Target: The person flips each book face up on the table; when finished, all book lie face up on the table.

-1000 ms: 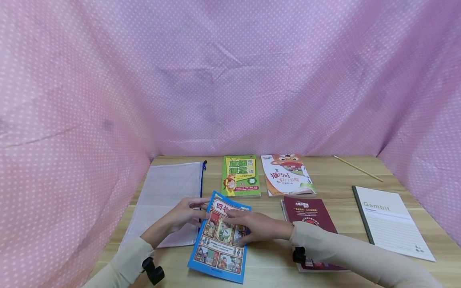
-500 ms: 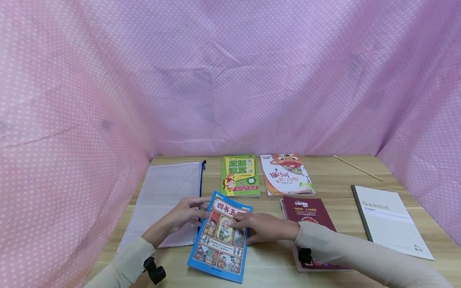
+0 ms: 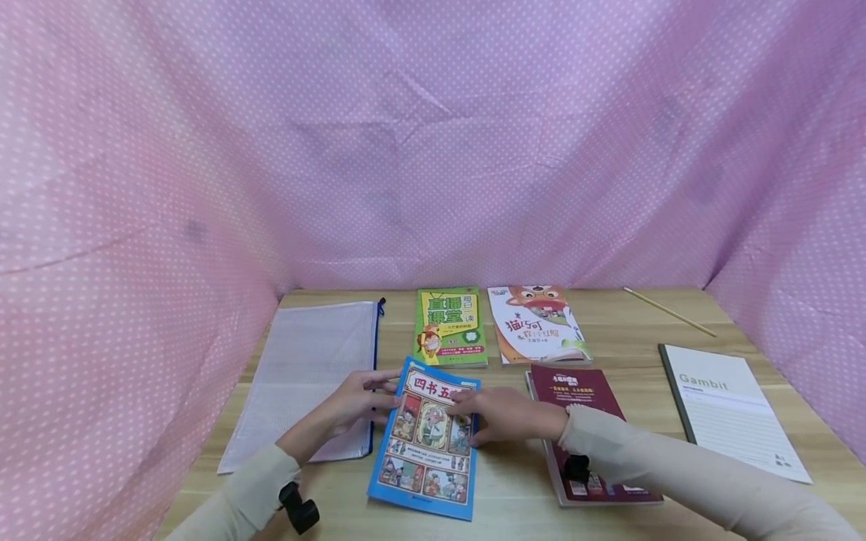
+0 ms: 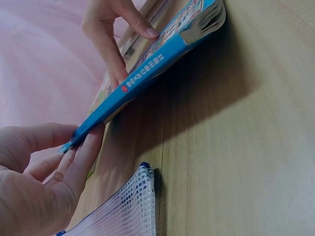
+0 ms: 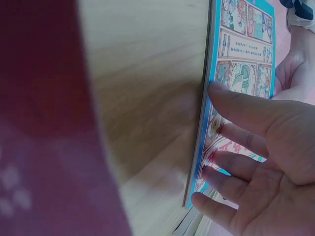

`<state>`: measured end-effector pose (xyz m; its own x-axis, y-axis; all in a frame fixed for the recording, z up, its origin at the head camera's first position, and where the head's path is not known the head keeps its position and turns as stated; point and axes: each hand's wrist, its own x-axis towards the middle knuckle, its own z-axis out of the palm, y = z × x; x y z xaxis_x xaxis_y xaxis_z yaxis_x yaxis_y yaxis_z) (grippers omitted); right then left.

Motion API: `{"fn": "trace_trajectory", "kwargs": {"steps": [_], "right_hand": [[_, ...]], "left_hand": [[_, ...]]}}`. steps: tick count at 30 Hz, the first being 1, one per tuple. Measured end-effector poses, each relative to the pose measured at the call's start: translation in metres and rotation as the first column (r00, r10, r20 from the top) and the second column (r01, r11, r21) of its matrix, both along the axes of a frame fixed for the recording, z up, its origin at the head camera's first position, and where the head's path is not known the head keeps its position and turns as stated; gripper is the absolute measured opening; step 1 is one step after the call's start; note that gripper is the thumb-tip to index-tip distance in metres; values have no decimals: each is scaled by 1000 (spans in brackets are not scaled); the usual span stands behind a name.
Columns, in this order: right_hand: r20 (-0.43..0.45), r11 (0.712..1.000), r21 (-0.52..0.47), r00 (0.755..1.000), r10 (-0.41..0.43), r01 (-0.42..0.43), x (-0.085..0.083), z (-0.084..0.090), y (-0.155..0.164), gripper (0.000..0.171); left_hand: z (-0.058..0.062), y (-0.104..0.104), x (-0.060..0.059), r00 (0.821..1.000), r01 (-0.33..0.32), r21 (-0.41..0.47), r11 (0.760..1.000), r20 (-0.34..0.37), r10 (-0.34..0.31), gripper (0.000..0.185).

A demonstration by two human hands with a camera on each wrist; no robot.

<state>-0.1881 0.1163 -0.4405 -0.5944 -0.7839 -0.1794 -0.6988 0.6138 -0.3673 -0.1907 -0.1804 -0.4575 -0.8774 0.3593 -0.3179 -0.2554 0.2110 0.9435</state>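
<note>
Pinching the spine side near its top left corner, the left hand (image 3: 352, 402) is holding the blue book (image 3: 433, 451) between thumb and fingers, parted only as far as its thickness. The right hand (image 3: 510, 415) is not clasping; its fingers are reaching loosely extended and slightly spread over the opposite long edge, their tips touching the cover while the thumb is meeting the edge lower down. Between the two hands, the book is facing cover up over the near part of the tabletop (image 3: 514, 488), and it seems to be slanting a little above the wood, its shadow falling beneath. A mesh pouch (image 3: 304, 376) is lying along the tabletop's left edge, near the left hand, and a maroon book (image 3: 582, 387) is lying partly under the right forearm.
</note>
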Motion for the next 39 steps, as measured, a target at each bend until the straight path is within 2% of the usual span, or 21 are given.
{"fn": "trace_trajectory", "kwargs": {"steps": [7, 14, 21, 39], "right_hand": [[8, 1000, -1, 1000, -16, 16, -4, 3, 7, 63], [17, 1000, -11, 1000, -7, 7, -6, 2, 11, 65], [-17, 1000, -1, 1000, 17, -17, -8, 2, 14, 65], [92, 1000, -7, 996, -4, 5, -14, 7, 21, 62]], "left_hand": [[3, 1, 1, 998, 57, 2, 998, -8, -57, 66], [4, 2, 3, 997, 77, -13, 997, -13, -77, 69], [4, 6, 5, 999, 46, -28, 999, -6, -46, 69], [-5, 16, 11, 999, -34, -32, 999, -10, 33, 69]]}}
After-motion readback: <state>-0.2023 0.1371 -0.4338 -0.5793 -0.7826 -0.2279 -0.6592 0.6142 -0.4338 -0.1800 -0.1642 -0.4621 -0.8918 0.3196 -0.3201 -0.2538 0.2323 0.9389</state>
